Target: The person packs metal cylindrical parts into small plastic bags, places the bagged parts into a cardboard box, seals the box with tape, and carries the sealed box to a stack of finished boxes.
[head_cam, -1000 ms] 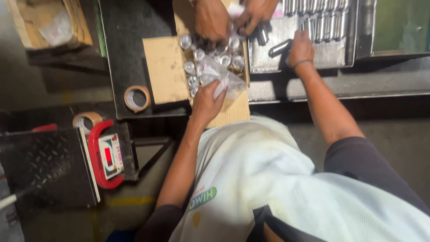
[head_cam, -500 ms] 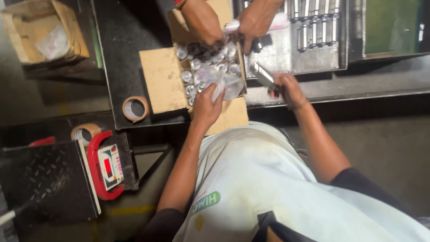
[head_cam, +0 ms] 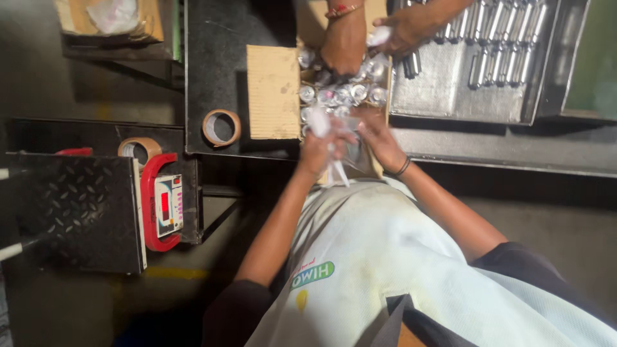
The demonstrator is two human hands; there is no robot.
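The landmark is the open cardboard box [head_cam: 273, 90], which lies on a dark work surface [head_cam: 212, 71] and holds a batch of small metal cylinders wrapped in clear plastic [head_cam: 340, 95]. At the near edge of the box, the person's left hand [head_cam: 319, 149] is closed around a clear plastic bag [head_cam: 334, 164], with a twisted tail of the bag hanging below the fist. The right hand [head_cam: 380, 140] sits just beside the left, at the same near edge of the box, with its fingers curled onto the same bag; the exact grip is blurred. A dark band is worn on the right wrist. At the far side of the box, a co-worker's two hands [head_cam: 344, 45] reach in among the wrapped cylinders. To the right of the box stands a metal tray [head_cam: 450, 96] carrying rows of bare metal cylinders. To the left of the box, a roll of brown tape [head_cam: 221, 127] lies flat on the work surface. Further left, well apart from the box, a red-framed weighing scale [head_cam: 164, 204] with a chequered platform stands lower down, with a second tape roll [head_cam: 138, 148] beside it.
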